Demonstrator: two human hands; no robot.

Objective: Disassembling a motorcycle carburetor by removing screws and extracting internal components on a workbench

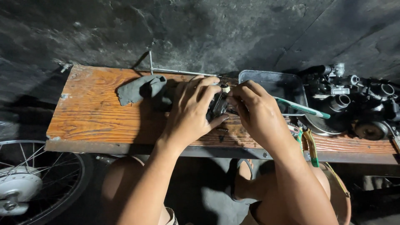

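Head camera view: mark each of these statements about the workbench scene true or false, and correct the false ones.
1. Both hands are on one small dark metal part. True: the left hand cups it and the right hand pinches at its top.
2. A grey rag lies on the wooden board, on the left hand's side. True.
3. The toothbrush has a red handle. False: it is green and white, resting across the metal tray.
4. A spoked wheel shows at the lower left. True.
5. The small spring lies inside the tray. False: it lies on the board below the hands.
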